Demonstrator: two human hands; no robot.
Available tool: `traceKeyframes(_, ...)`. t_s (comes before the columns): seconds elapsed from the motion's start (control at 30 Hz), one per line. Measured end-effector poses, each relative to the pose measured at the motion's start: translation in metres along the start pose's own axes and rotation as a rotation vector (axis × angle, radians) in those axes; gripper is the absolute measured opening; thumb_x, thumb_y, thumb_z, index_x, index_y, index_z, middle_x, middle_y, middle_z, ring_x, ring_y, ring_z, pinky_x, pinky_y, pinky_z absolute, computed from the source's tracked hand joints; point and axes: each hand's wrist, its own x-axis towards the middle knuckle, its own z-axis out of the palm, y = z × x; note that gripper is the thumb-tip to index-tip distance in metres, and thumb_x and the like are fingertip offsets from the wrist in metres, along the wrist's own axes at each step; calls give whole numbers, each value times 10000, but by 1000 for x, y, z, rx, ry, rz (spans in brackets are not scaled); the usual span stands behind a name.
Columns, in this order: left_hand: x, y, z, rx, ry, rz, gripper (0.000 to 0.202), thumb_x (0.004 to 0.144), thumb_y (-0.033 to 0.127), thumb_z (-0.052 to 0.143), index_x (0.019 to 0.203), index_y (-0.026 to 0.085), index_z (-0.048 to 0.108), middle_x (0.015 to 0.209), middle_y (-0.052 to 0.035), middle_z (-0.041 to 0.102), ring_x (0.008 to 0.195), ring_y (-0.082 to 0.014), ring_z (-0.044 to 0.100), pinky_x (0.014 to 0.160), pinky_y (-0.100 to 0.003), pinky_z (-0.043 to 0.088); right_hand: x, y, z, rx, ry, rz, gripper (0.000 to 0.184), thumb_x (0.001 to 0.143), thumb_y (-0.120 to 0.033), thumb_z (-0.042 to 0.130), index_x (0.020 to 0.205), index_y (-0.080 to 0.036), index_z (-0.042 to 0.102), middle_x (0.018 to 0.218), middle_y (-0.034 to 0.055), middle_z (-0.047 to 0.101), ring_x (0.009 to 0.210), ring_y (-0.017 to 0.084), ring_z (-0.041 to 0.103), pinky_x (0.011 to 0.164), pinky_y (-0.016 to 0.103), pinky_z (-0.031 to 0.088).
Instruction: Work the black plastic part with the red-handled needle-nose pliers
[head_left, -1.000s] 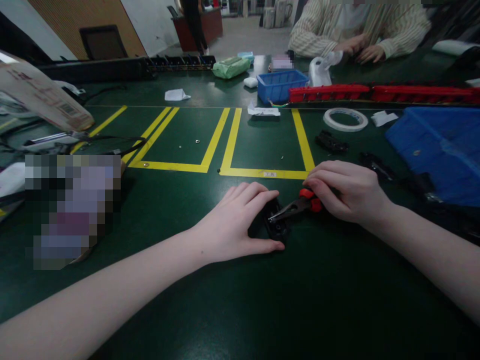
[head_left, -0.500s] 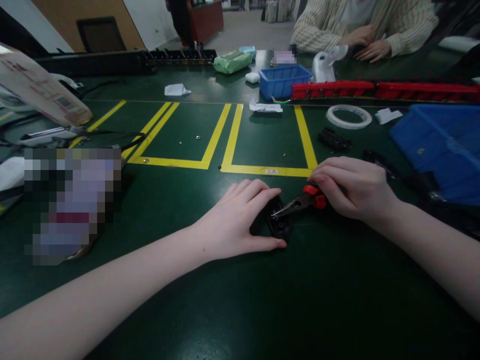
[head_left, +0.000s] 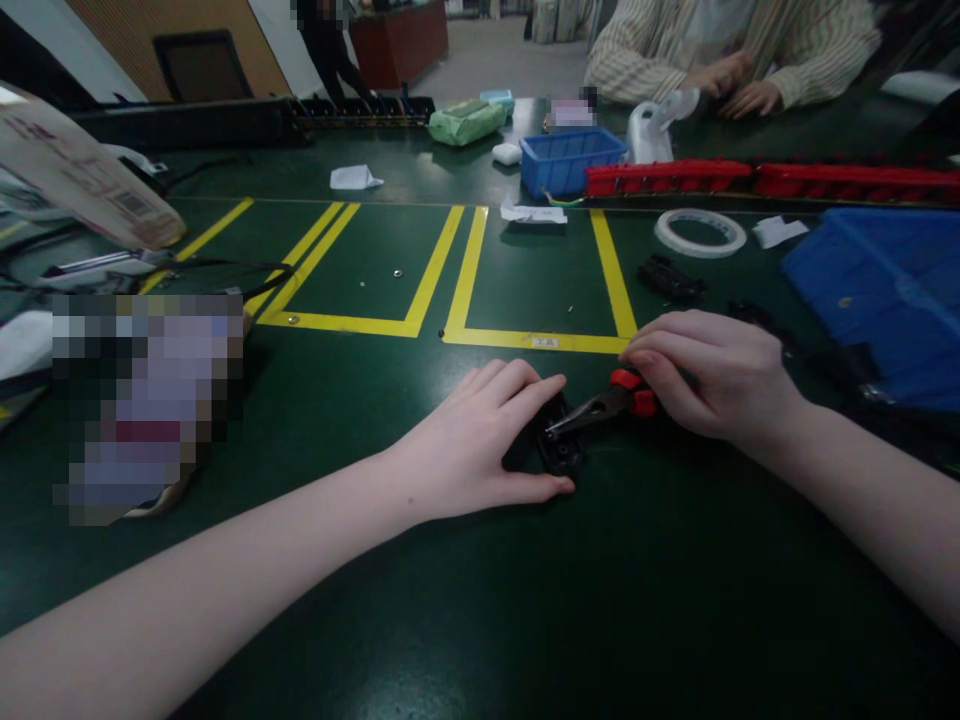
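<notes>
A small black plastic part (head_left: 562, 457) lies on the green tabletop, framed by the thumb and index finger of my left hand (head_left: 491, 440). My left hand grips it at its two ends, its back hiding some of it. My right hand (head_left: 709, 372) is closed around the red handles of needle-nose pliers (head_left: 600, 408). The pliers slant down to the left, and their tips meet the black part's upper face, near a small shiny metal bit. Whether the jaws pinch that bit is too small to tell.
Yellow tape (head_left: 545, 342) marks rectangles beyond my hands. At the right are a blue bin (head_left: 885, 290), a tape roll (head_left: 700, 232) and black parts (head_left: 671, 278). A smaller blue basket (head_left: 571, 165) and red strips (head_left: 667, 181) stand farther back. A person sits across.
My hands, the pliers and the black part hold nearly the same positions. In the background, a dark-clothed figure has shifted left; the whole view has moved very slightly.
</notes>
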Motion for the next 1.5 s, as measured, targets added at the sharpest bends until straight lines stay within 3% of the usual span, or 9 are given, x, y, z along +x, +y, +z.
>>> traceKeyframes(0.27,-2,4,2,82,64,62,700,833,433,663,1375,90,381,1319,-146,538,1181,-265,510,978,-428,474,-2,0,1,33,-31,45,210,898,-202,463,744,-162,601,724,79,654,659,172,618,563,304,460)
traceKeyframes(0.37,-5,7,2,173,105,140,573,857,343,654,1323,89,437,1374,-161,509,1241,-265,501,1003,-417,479,-4,1,1,39,-48,70,225,906,-214,456,746,-160,606,725,79,655,651,168,612,559,300,453)
traceKeyframes(0.5,-10,1,1,180,162,240,337,926,331,557,1184,115,528,1274,-138,602,1160,-226,594,932,-364,549,-4,1,-2,53,-78,104,256,919,-239,438,745,-166,611,727,73,660,646,163,610,558,294,455)
traceKeyframes(0.67,-11,-10,-2,168,111,337,249,967,258,482,1160,118,554,1257,-125,626,1235,-199,548,1021,-355,504,-3,-1,-3,67,-125,157,271,922,-282,432,743,-180,607,732,62,653,642,160,595,562,297,458)
traceKeyframes(0.83,-10,-10,-6,157,89,326,240,964,256,484,1148,124,563,1256,-124,628,1240,-200,543,1029,-360,498,-3,-3,-1,136,-148,194,232,921,-292,432,820,-181,610,824,77,650,750,183,601,642,323,492)
traceKeyframes(0.97,-8,-9,-8,130,57,299,221,950,248,509,1118,119,571,1245,-119,632,1232,-203,550,1048,-355,478,-12,-3,-2,190,-160,212,197,909,-295,462,974,-181,609,1017,111,646,975,238,590,818,407,497)
traceKeyframes(1.07,-6,-9,-8,100,49,298,218,944,237,515,1110,108,572,1254,-118,625,1239,-203,543,1066,-355,460,-26,-2,-7,171,-197,180,303,889,-334,496,1140,-181,568,1171,130,606,1107,279,543,914,475,455)
traceKeyframes(1.37,-3,-10,-5,6,11,270,222,925,214,548,1134,141,550,1299,-99,598,1277,-191,505,1064,-374,464,-49,6,-21,19,-277,116,505,840,-479,552,1262,-206,509,1198,138,596,1048,313,583,818,487,505)
traceKeyframes(1.5,-3,-10,-6,-26,0,256,225,909,206,568,1122,135,555,1296,-100,598,1277,-188,504,1065,-367,461,-52,10,-22,-22,-277,76,524,825,-556,542,1198,-188,528,1103,157,596,974,307,597,741,456,526)
